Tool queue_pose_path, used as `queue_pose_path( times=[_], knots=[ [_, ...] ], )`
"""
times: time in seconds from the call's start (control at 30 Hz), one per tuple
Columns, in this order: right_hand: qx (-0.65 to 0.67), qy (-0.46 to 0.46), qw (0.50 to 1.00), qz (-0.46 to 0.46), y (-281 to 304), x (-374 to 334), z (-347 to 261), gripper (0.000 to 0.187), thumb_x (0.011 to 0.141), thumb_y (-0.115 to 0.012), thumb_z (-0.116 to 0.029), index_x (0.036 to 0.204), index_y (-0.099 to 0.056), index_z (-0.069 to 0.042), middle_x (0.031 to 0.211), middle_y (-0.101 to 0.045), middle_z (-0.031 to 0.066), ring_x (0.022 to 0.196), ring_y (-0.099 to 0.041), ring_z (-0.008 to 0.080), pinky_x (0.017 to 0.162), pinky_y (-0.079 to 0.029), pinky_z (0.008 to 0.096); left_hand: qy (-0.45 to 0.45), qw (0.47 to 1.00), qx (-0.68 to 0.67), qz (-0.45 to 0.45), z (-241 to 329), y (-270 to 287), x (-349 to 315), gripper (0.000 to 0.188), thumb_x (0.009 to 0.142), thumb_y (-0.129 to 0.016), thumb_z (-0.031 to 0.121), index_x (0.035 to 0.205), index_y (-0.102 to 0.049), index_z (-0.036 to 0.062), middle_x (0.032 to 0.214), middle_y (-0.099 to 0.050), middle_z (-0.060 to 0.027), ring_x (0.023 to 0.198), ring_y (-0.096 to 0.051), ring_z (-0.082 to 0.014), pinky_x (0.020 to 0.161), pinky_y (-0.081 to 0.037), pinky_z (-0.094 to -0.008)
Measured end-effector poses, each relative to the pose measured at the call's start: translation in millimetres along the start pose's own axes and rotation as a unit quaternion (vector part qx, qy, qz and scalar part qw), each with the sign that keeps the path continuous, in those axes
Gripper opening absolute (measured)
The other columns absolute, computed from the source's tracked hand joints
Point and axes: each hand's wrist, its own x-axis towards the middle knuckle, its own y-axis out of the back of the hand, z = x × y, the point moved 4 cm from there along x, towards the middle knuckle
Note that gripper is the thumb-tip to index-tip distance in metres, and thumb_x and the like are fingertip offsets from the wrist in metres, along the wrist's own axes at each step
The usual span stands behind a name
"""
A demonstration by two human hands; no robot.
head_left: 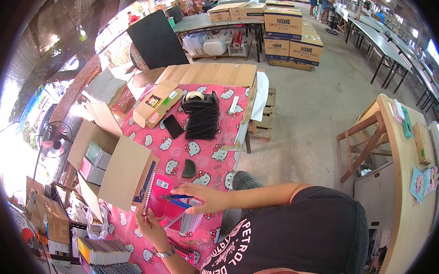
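Observation:
A pink spiral notebook (162, 189) lies on the table in front of me, its coil running along the left edge. My left hand (152, 230) is closed at the lower end of that coil, with fingertips on the notebook's corner. In my right hand (205, 198) is a pair of blue-handled pliers (180, 203), jaws pointing left over the notebook's cover. Under and beside my right hand sits a stack of notebooks (191, 222), partly hidden. Farther up the cloth rests a small dark curved object (189, 169).
An open carton (126, 175) with packs inside stands at left. Black coils (202, 123), a tape dispenser (196, 101), a dark phone-like slab (173, 126) and an opened small box (157, 103) lie toward the far side. Stacked notebooks (104, 252) are at lower left. A wooden table (398, 143) stands right.

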Motion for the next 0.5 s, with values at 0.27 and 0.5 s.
queue_pose_path(
  times=[0.27, 0.5],
  knots=[
    [-0.062, -0.009, 0.998, -0.013, -5.9, -0.5, -8.5, 0.072, 0.084, -0.073, -0.027, 0.147, -0.045, -0.007, 0.143, -0.047, 0.0220, 0.138, -0.041, 0.0376, 0.116, -0.033, 0.0478, 0.059, 0.996, 0.056, -0.038, -24.5, 11.6, -1.5, 0.031, 0.104, -0.056, 0.017, 0.127, -0.058, -0.0032, 0.083, -0.060, -0.0057, 0.062, -0.057, -0.0096, 0.049, -0.056, -0.0250],
    [-0.090, 0.032, 0.995, 0.015, -6.7, -5.7, -21.6, 0.071, 0.078, -0.077, -0.023, 0.140, -0.050, -0.002, 0.136, -0.052, 0.0220, 0.131, -0.047, 0.0386, 0.112, -0.038, 0.0463, 0.009, 0.999, 0.021, -0.022, -0.2, 1.6, -11.2, 0.027, 0.105, -0.052, 0.017, 0.121, -0.061, -0.0025, 0.077, -0.058, -0.0039, 0.059, -0.055, -0.0082, 0.048, -0.054, -0.0251]
  ],
)
